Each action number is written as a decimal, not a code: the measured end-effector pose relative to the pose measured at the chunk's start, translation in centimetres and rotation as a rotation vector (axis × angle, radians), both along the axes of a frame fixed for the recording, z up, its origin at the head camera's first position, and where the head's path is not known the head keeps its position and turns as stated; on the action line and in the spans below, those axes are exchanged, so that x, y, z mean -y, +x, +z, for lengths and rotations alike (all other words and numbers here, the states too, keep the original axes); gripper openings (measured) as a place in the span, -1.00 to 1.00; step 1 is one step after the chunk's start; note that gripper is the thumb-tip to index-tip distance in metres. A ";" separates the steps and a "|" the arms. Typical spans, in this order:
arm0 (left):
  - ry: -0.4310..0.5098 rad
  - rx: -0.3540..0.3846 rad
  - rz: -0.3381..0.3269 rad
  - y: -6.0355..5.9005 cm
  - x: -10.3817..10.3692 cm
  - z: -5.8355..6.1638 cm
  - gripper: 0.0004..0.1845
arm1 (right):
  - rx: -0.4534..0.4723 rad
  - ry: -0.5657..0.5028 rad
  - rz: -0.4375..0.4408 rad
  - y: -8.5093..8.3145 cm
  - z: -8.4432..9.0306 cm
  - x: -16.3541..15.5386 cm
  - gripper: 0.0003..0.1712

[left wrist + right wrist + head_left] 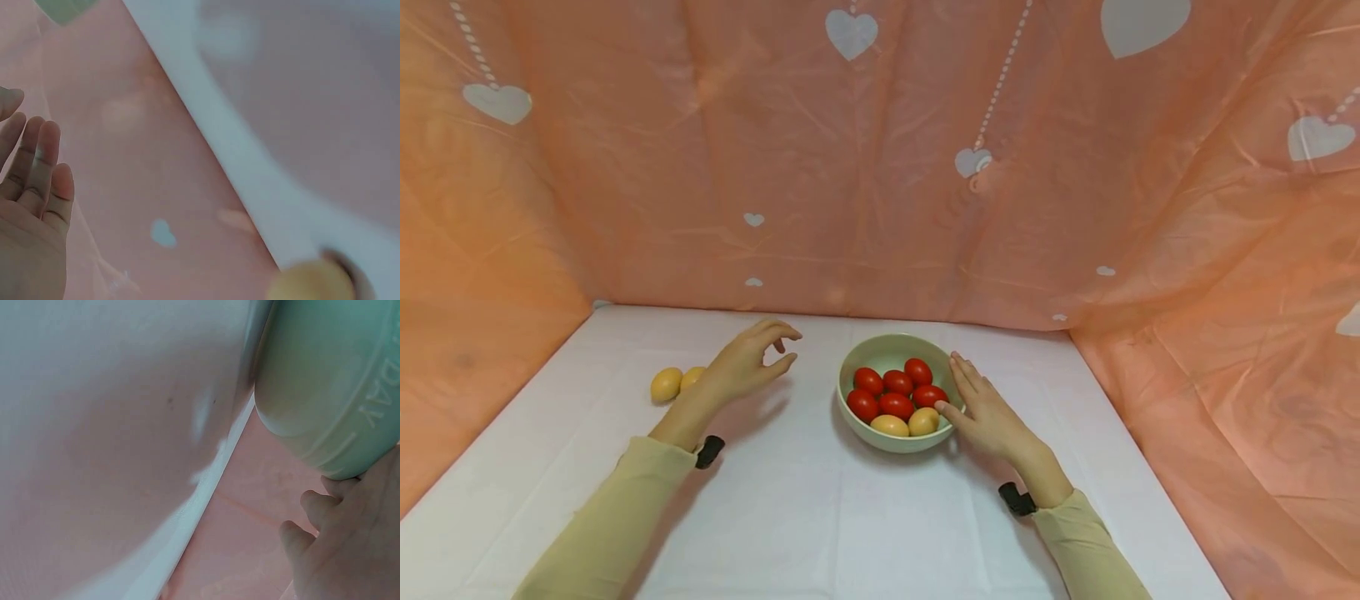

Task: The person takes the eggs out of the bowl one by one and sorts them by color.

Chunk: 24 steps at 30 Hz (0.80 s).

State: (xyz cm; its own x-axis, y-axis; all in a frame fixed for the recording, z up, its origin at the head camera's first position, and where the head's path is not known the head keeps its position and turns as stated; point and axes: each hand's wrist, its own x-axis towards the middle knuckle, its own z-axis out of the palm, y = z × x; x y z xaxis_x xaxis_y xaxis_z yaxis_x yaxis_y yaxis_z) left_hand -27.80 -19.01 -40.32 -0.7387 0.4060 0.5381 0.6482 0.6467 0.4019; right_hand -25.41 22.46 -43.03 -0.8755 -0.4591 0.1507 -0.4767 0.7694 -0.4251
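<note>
Status from my end: bowl (857, 367) sits mid-table on the white cloth (790, 517), and it's already loaded with five red eggs (896, 392) plus two yellow eggs (906, 423) at the near side. Two more yellow eggs (676, 382) lie on the cloth at the left, touching each other, well apart from the bowl.

My left hand (747, 363) hovers between that pair and the bowl, fingers loosely curled, thumb and forefinger apart, nothing in it. So it's released, empty. Left wrist view agrees: relaxed fingers (39, 164), and one yellow egg (312, 281) shows at the bottom edge, blurred.

My right hand (988, 412) lies flat with straight fingers against the bowl's right rim, steadying it, not gripping. Right wrist view shows fingers (312, 519) resting against the bowl's outer wall (312, 394).

My read: sorting into the bowl is mostly done, seven in, two yellow ones left outside. Whether the reds belong there I can't judge. Pink heart-print sheet (880, 167) backs the table, nothing else around.
</note>
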 end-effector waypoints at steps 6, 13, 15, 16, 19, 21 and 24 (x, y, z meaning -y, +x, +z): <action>0.034 -0.003 -0.088 -0.3 -3.6 0.2 -0.67 | 0.000 0.004 0.000 -0.1 0.2 -0.1 -0.01; 0.021 0.052 -0.193 -0.4 -7.8 0.2 -0.69 | -0.003 0.001 0.007 0.0 0.1 -0.1 -0.01; -0.001 0.074 -0.223 -0.4 -8.8 0.1 -0.70 | 0.004 0.000 0.007 0.0 0.1 -0.1 -0.02; -0.014 0.090 -0.236 -0.4 -9.3 0.0 -0.70 | 0.000 0.001 0.009 -0.1 0.0 -0.1 -0.02; -0.064 0.122 -0.271 -0.4 -10.6 -0.1 -0.70 | -0.012 -0.001 0.020 -0.1 0.0 -0.1 -0.05; -0.103 0.129 -0.294 -0.4 -11.5 -0.3 -0.69 | -0.026 -0.001 0.027 -0.2 -0.1 -0.2 -0.08; -0.161 0.129 -0.329 -0.6 -12.7 -0.4 -0.68 | -0.036 -0.003 0.030 -0.2 -0.1 -0.2 -0.11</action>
